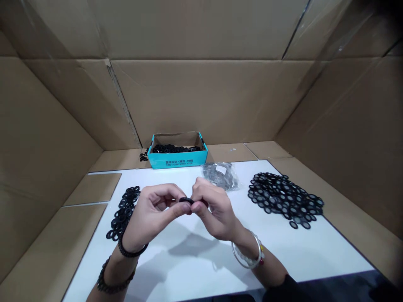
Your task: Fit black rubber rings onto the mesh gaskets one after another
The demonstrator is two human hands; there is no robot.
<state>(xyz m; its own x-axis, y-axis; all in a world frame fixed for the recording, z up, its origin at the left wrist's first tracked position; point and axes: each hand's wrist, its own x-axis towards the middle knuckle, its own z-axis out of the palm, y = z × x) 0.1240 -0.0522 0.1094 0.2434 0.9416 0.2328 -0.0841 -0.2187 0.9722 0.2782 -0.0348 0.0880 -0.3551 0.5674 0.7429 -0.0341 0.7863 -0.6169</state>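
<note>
Both hands meet above the white desk [195,256] and pinch one black ring [186,200] between them: the left hand [153,214] grips it with thumb and fingers, the right hand [211,209] closes on its other side. Left of the hands lies a small pile of rings [123,212], right a big pile [285,199]. Behind are a plastic bag [220,175] and a teal box [178,157] with more rings.
</note>
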